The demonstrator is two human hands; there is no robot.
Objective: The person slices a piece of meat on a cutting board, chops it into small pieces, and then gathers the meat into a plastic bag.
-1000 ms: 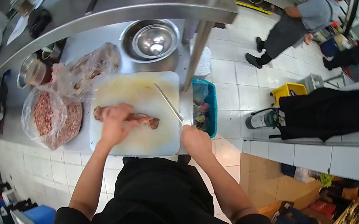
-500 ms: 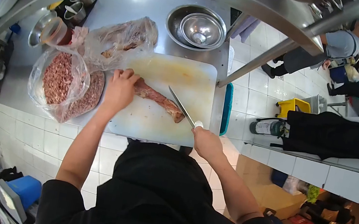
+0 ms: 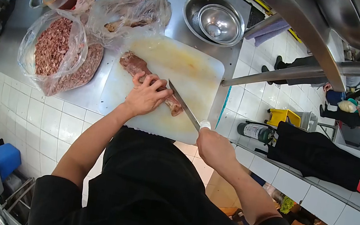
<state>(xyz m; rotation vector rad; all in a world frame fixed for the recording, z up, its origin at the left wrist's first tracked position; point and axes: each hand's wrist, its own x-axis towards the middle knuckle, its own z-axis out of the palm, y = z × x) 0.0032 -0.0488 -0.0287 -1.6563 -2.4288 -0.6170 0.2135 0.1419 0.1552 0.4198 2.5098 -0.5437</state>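
A long piece of reddish meat (image 3: 135, 63) lies slantwise on the white cutting board (image 3: 196, 74). Across its middle rests my left hand (image 3: 148, 94), fingers spread and bent over the meat, pressing on it. My right hand (image 3: 216, 148) is wrapped round the white handle of a knife (image 3: 184, 107). The blade points up and left, its tip close to my left fingertips and its edge beside the lower right part of the meat. Whether the blade touches the meat cannot be made out.
Left of the board are a clear bag of ground meat (image 3: 53, 46) and a plastic-wrapped piece of meat (image 3: 132, 14). Nested steel bowls (image 3: 217, 23) stand behind the board. A metal rail (image 3: 272, 75) crosses the right side. Other people stand farther off at the right.
My left hand has moved right, from the meat's left end onto its middle, uncovering that end. The view has shifted, and the knife remains in my right hand.
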